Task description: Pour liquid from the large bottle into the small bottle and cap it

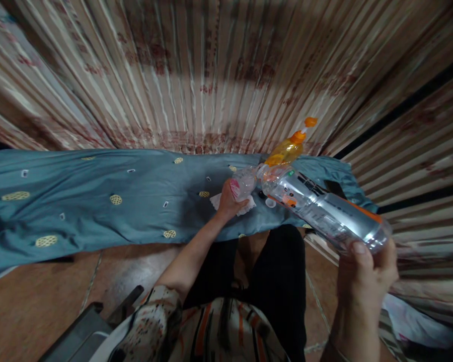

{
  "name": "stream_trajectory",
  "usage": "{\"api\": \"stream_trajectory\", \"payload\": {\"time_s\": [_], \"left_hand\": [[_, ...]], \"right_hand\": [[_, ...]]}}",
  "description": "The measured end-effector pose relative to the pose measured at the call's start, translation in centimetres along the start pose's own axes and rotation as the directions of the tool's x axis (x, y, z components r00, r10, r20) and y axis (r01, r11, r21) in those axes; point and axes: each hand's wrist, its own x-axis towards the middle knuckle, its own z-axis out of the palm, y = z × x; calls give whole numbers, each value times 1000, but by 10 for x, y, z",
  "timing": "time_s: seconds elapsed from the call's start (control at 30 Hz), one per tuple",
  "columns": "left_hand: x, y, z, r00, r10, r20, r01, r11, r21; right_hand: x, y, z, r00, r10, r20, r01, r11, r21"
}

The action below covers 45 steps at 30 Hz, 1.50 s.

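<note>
My left hand (230, 202) is wrapped round a small clear plastic bottle (246, 184) with a pink patch on its side. In my right hand (366, 269) is the base end of a large clear plastic bottle (320, 206) with orange and black print. The large bottle is tipped towards the left, its neck at the small bottle's mouth; whether the two touch I cannot tell. Under my left hand lies a white lace-edged tissue or cloth (249, 205). A white cap (271, 202) and a small dark round thing (261, 194) lie beside it.
Behind the bottles stands a pump bottle of orange-yellow liquid (285, 152). A blue-green cloth with yellow pineapple prints (143, 216) covers the narrow table. Pleated curtains (196, 75) hang along the back and right. A dark flat object (335, 188) lies behind the large bottle.
</note>
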Motion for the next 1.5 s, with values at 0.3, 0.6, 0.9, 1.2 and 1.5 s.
{"api": "stream_trajectory", "payload": {"time_s": [0.3,0.6,0.9,1.2,1.5], "left_hand": [[2,0,-5,998,-36,61,39,998,-43],[-43,37,-41,978,-87,-188,76,995,-67],[-81,114,11,900,-254,355,432,636,-639],[-63,160,43,852,-221,474,522,416,-745],[-57,176,43,863,-161,480,502,395,-770]], "right_hand": [[0,22,11,928,361,88,-371,890,264],[-6,35,7,877,480,5,-463,844,270],[-24,32,10,883,464,73,-461,826,323],[-35,41,6,858,506,85,-500,787,362],[-45,46,15,826,504,252,-560,679,474]]}}
